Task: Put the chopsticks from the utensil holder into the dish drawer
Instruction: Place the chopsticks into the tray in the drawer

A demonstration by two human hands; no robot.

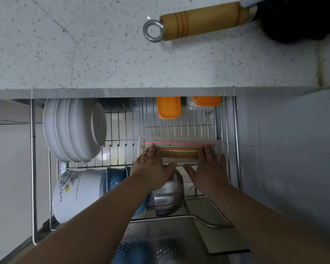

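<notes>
- Steel mixing bowl: nearest, just below the clear plastic tray, crowding the near approach.
- Left hand, right hand: fingers flat and spread on the pastel-coloured chopsticks, gripping nothing.
- Chopsticks: lying in the tray inside the wire dish drawer; task looks nearly done.
- Beyond the tray: bare wire, open room.

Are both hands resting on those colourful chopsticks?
Yes, the left hand and right hand lie on the chopsticks in their clear tray.

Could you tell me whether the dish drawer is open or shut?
Open: the dish drawer is pulled out below the countertop, exposing bowls.
</notes>
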